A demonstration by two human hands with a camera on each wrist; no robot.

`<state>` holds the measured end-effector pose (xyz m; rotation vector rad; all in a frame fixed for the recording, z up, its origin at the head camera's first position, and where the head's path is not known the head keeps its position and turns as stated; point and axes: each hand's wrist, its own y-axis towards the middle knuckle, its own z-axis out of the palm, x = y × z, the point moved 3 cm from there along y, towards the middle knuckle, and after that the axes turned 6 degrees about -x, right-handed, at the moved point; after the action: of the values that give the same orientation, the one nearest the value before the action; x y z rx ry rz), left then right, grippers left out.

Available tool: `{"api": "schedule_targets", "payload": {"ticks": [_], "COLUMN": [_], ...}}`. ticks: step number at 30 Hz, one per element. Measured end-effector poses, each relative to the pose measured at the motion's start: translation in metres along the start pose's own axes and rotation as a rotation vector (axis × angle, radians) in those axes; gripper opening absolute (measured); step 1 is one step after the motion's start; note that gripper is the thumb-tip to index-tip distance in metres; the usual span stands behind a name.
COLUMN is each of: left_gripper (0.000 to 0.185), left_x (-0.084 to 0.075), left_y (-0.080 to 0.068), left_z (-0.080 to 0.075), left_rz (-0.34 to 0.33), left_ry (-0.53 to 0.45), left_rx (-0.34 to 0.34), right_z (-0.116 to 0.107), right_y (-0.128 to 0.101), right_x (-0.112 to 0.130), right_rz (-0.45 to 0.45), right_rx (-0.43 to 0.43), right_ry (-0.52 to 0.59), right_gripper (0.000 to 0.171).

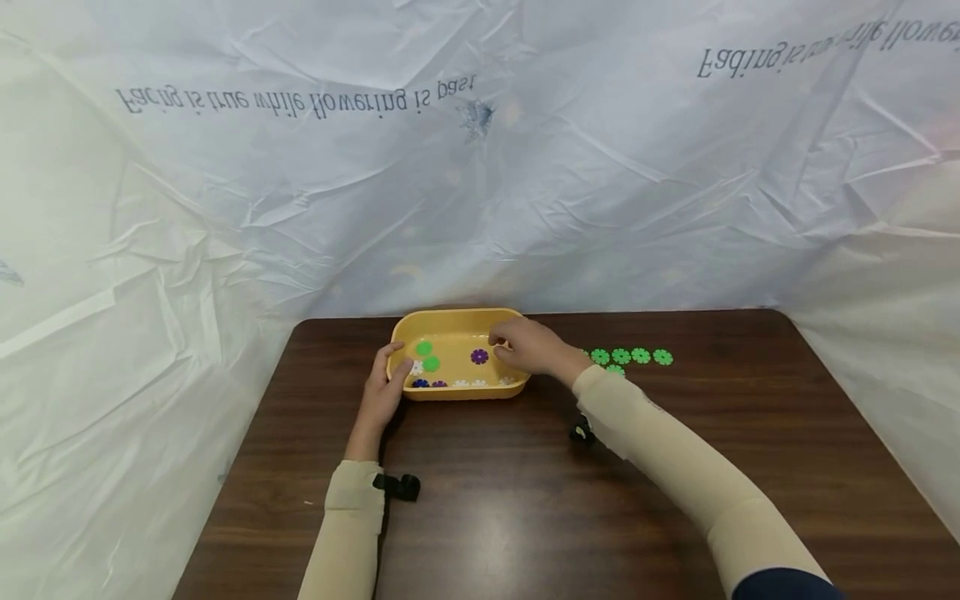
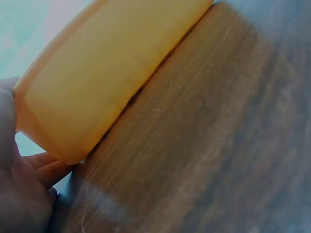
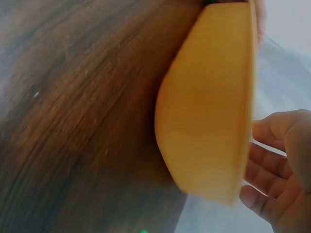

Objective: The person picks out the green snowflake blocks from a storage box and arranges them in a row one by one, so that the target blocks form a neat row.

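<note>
A yellow plastic tray [image 1: 457, 394] stands at the back of the table. My left hand [image 1: 384, 392] grips its left end, thumb over the rim; in the left wrist view, fingers [image 2: 52, 170] reach round the outside wall. Above the tray's right end is my right hand [image 1: 528, 346], its fingers loosely bent. Nothing shows between those fingers in the right wrist view, where they hang by the rim. Flower-shaped plastic discs lie inside the tray: a purple disc [image 1: 479, 357] near the right hand, a green disc [image 1: 423, 347] farther left, plus white and blue ones along the near wall.
Several green notched discs [image 1: 621, 356] lie in a row on the brown table [image 1: 480, 483] right of the tray, with another green disc [image 1: 615, 370] just in front, partly behind the right forearm. A pale printed sheet [image 1: 480, 208] hangs behind the table and along its sides.
</note>
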<state>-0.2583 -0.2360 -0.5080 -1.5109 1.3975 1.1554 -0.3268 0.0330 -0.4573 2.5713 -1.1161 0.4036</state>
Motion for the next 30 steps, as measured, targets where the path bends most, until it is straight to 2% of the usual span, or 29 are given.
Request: {"api": "schedule_targets", "payload": {"ticks": [7,15,21,30], "left_gripper": [0.054,0.053,0.055,0.055], "left_x": [0.001,0.001,0.001,0.000], "left_y": [0.001,0.000,0.001,0.002], "left_z": [0.000,0.000,0.000,-0.002], "left_rz": [0.003,-0.016,-0.012,0.000], "left_ry": [-0.002,0.002,0.001,0.004], "left_rx": [-0.006,-0.013,-0.012,0.001], "right_z": [0.022,0.051,0.068,0.082], "right_y": [0.023,0.048,0.063,0.075], "right_x": [0.021,0.042,0.048,0.057], "right_rz": [-0.015,0.021,0.015,0.043], "right_rx": [0.052,0.133,0.115,0.118], "right_ry": [-0.013,0.024,0.044,0.015], "right_gripper": [0.016,0.023,0.024,0.010]}}
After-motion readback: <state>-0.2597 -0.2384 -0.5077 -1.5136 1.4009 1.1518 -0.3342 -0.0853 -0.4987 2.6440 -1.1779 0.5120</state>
